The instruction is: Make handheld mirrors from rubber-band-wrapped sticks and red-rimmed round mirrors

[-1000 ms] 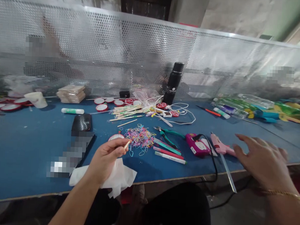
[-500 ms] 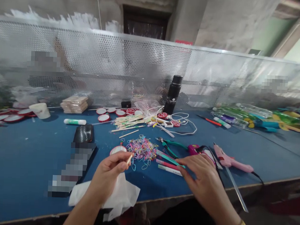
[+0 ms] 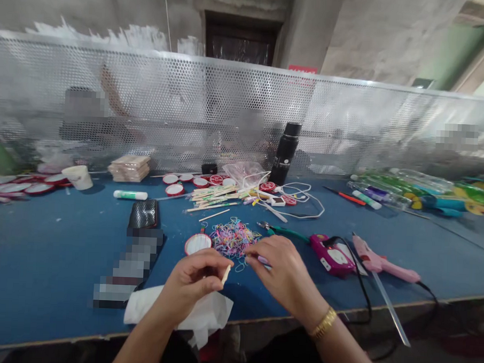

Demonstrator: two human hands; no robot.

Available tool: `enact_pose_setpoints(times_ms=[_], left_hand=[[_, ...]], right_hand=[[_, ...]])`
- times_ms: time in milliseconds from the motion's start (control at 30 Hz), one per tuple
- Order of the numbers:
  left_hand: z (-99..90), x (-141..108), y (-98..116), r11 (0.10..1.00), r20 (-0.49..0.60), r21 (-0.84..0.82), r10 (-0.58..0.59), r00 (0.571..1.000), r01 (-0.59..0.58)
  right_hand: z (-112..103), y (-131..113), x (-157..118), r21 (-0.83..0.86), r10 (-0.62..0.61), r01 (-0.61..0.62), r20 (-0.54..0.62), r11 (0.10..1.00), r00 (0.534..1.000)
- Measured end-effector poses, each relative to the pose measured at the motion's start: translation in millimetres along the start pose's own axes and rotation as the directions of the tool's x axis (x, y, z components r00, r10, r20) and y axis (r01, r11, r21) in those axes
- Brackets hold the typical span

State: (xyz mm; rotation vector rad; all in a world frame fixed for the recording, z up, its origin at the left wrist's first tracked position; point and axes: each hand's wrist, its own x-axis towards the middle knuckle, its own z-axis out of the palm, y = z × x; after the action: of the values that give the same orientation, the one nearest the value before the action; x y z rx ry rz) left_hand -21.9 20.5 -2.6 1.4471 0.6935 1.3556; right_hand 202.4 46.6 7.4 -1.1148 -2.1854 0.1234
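Observation:
Between thumb and fingers, my left hand (image 3: 197, 278) pinches a small pale wooden piece (image 3: 226, 275) above the front of the table. My right hand (image 3: 280, 266) is at the right edge of a pile of colourful rubber bands (image 3: 232, 238). Its thumb and index finger are pressed together, and whatever lies between the tips is too small to make out. A bit of a purple pen (image 3: 264, 261) shows by its fingers. Behind my left hand lies a round white disc with a red rim (image 3: 198, 244). White tissue paper (image 3: 144, 304) rests beneath my left forearm.
Wooden sticks (image 3: 215, 193), a white cable (image 3: 319, 210) and a black bottle (image 3: 284, 155) stand or lie farther back. On the right are a magenta device (image 3: 332, 256) and a pink glue gun (image 3: 396, 267). A black case (image 3: 144, 214) lies left, before a perforated metal screen (image 3: 229, 95).
My right hand has moved left from over the pens to the rubber bands. My left hand still holds the pale piece. The camera view has shifted slightly.

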Motion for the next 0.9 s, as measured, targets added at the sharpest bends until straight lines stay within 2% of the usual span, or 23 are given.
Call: enact_pose_setpoints(times_ms=[100, 200, 267, 333, 433, 533, 800, 900], left_hand=[[0.7, -1.4, 0.4, 0.996, -0.009, -0.062, 0.069, 0.998, -0.07], [0.6, -0.5, -0.5, 0.973, -0.183, -0.138, 0.157, 0.97, -0.183], [0.2, 0.9, -0.8, 0.957, -0.295, -0.179, 0.168, 0.94, -0.228], [0.0, 2.0, -0.8, 0.95, -0.339, -0.207, 0.156, 0.928, -0.236], [0.0, 2.3, -0.7, 0.944, -0.336, -0.22, 0.165, 0.927, -0.247], [0.3, 1.9, -0.5, 0.945, -0.339, -0.226, 0.153, 0.928, -0.238], [-1.2, -0.4, -3.2, 0.946, -0.321, -0.245, 0.127, 0.939, -0.212], [-2.0, -2.0, -4.8, 0.954, -0.299, -0.231, 0.119, 0.947, -0.193]], right_hand=[[18.8, -12.6, 23.3, -0.042, -0.03, 0.035, 0.121, 0.999, 0.992], [36.0, -24.0, 44.3, -0.101, -0.11, 0.131, 0.192, 0.986, 0.975], [47.0, -30.1, 57.4, -0.141, -0.145, 0.181, 0.233, 0.973, 0.962], [57.3, -35.0, 69.2, -0.186, -0.149, 0.205, 0.281, 0.961, 0.948], [69.3, -41.2, 81.6, -0.242, -0.133, 0.223, 0.34, 0.944, 0.931], [75.3, -46.2, 85.9, -0.273, -0.139, 0.243, 0.351, 0.931, 0.926], [85.5, -50.9, 88.2, -0.296, -0.1, 0.218, 0.366, 0.93, 0.925], [81.2, -51.5, 88.8, -0.278, -0.101, 0.211, 0.362, 0.937, 0.926]])
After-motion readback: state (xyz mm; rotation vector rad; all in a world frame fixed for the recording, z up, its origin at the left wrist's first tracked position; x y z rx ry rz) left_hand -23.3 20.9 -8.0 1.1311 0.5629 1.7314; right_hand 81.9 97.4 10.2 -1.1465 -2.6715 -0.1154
